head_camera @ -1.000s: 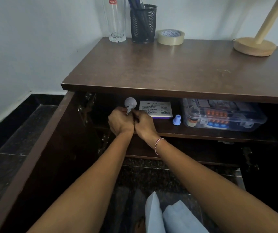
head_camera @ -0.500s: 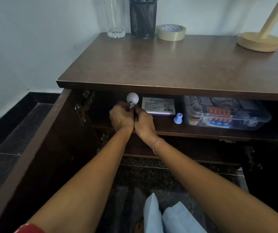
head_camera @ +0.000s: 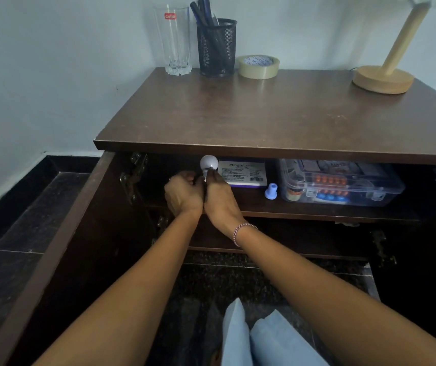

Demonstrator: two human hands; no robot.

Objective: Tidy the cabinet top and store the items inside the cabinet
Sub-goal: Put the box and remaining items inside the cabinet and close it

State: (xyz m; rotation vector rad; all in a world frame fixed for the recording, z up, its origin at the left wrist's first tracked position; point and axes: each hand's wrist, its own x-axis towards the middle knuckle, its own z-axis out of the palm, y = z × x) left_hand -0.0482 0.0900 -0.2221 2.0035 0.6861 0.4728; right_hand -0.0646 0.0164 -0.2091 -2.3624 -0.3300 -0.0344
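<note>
Pale wall fills the view from 9 to 1 o'clock, with dark floor tiles at 8 o'clock. Against it stands a dark wooden cabinet whose top spans the centre toward 3 o'clock. Its left door is swung open toward 7 o'clock, showing the upper shelf inside.

At 2 o'clock on the top sits a wooden lamp base. On the shelf at 3 o'clock lies a clear plastic box of pill strips.

Both forearms reach up from 6 o'clock. The left hand and right hand meet at the shelf's left part, knuckles touching.

Along the top's rear edge, at 12 o'clock, stand a tall glass, a black mesh pen holder and a tape roll in a row.

A flat white carton lies on the shelf just beside the right hand.

The white bulb pokes up above the hands at the shelf's left, dome uppermost. The right hand's fingertips pinch its neck. The left hand's fingers are curled at its base, but I cannot tell whether they grasp it.

A small blue cap stands between carton and box.
</note>
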